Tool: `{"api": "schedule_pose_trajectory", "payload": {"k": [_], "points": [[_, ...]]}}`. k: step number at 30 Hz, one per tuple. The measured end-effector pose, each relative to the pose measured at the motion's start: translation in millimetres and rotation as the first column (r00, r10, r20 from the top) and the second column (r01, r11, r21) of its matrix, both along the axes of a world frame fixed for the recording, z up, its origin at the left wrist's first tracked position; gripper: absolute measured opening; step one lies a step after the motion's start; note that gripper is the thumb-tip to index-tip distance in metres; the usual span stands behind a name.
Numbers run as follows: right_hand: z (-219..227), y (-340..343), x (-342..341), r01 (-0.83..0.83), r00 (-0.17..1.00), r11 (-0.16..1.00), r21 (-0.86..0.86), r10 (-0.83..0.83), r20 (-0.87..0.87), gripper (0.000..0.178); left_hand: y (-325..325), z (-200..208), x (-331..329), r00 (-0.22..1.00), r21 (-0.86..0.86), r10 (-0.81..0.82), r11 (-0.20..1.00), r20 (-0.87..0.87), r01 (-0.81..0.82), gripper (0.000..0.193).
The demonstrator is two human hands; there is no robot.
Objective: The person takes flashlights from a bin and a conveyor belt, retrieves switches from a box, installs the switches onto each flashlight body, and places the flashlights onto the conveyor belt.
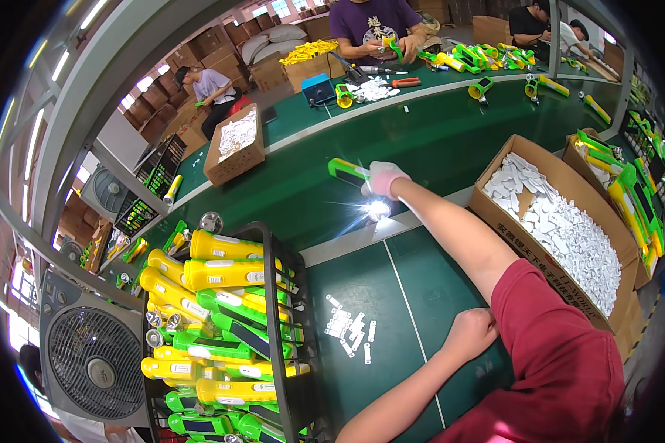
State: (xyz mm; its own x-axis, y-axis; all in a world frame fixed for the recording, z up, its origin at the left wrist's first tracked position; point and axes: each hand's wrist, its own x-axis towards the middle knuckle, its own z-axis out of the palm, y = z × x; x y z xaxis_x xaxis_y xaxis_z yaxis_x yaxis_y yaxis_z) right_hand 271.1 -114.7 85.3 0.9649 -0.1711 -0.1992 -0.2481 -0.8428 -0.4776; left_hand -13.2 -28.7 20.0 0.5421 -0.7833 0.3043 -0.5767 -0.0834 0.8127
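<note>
My right hand [384, 179], in a white and pink glove, is stretched out over the green belt. It is closed on a green flashlight [349, 173] with a dark panel on its side. Just below the glove a lamp [379, 212] shines brightly; how it joins the flashlight is lost in the glare. My bare left hand [471, 334] rests as a loose fist on the green tabletop, and whatever its curled fingers may hold is hidden. Small white plastic strips [351, 325] lie scattered on the table to the left of that fist.
A black crate [277, 332] heaped with yellow and green flashlights [229, 273] stands left, beside a grey fan [96, 362]. At right is a carton [539, 255] of white parts. Across the belt [295, 192], a person in purple [373, 26] handles a green part; another carton [234, 144] sits at far left.
</note>
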Motion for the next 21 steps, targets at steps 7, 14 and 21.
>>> {"api": "schedule_pose_trajectory", "payload": {"k": [7,14,21], "points": [[6,14,-21,0.032,0.975,0.989,-0.147,0.001,0.221,0.037,0,-2,0,0.999,0.028,-0.013,1.0,-0.033,0.014,0.018],[42,24,-69,0.032,0.593,0.969,-0.244,0.178,0.785,0.042,7,11,3,0.983,-0.09,-0.033,0.996,-0.18,0.017,0.014],[57,12,-117,-0.118,0.093,0.958,-0.261,0.272,0.958,0.023,45,25,78,0.346,-0.347,-0.123,0.602,-0.93,-0.719,0.04]]}}
